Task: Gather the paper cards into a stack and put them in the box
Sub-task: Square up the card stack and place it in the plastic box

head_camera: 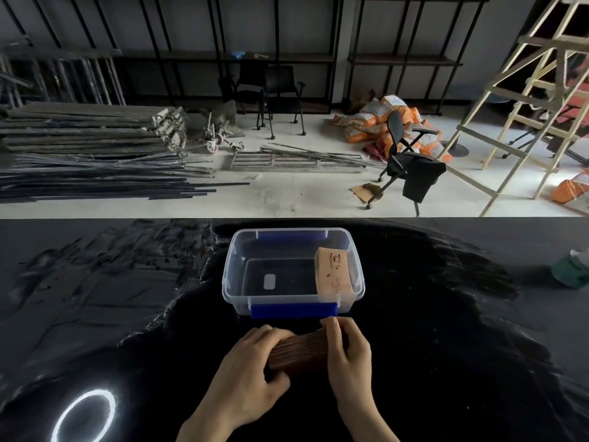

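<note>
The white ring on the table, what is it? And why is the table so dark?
Head view: the glowing ring looks like a round lamp's reflection in the glossy black table; the floor behind is far brighter; the stack of cards between both hands sits in shadow.

The box (229,275) was clear, smooth plastic with opaque blue plastic clips (294,310). The cards (299,349) were brown matt paper, edges ribbed. The table (446,362) was black and glossy.
</note>
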The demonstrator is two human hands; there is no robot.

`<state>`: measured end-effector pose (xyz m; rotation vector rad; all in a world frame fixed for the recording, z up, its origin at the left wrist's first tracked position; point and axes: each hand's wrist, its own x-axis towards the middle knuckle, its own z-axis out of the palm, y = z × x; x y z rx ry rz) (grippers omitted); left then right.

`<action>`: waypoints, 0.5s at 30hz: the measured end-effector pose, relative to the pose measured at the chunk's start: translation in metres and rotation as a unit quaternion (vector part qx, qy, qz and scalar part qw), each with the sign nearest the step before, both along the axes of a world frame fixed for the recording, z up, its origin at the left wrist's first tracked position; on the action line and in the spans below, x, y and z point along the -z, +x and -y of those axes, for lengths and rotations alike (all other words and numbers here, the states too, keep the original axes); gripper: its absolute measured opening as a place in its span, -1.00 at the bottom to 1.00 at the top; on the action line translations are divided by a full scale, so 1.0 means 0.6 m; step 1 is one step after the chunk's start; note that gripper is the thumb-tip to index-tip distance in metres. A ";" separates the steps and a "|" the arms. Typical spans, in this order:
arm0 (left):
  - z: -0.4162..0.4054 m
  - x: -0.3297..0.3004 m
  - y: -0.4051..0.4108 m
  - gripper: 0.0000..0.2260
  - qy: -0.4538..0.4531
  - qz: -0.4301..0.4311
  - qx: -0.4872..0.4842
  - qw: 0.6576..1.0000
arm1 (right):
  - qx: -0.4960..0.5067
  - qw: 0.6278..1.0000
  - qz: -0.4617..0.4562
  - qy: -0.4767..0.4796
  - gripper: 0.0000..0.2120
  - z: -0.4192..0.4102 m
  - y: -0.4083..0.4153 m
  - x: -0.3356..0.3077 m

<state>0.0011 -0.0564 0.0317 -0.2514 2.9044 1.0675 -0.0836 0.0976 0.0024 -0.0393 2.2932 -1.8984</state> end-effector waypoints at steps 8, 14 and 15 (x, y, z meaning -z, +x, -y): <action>-0.100 0.033 -0.017 -0.65 0.392 -0.120 -0.323 0.853 | 0.047 0.999 -0.003 0.001 -0.76 0.004 0.017 0.010; -0.104 0.020 -0.044 -0.77 0.324 -0.200 -0.416 0.826 | 0.035 0.999 -0.018 -0.005 -0.70 0.005 0.023 0.004; -0.101 0.025 -0.043 -0.77 0.309 -0.197 -0.413 0.834 | 0.027 0.999 -0.030 0.002 -0.72 0.005 0.023 0.005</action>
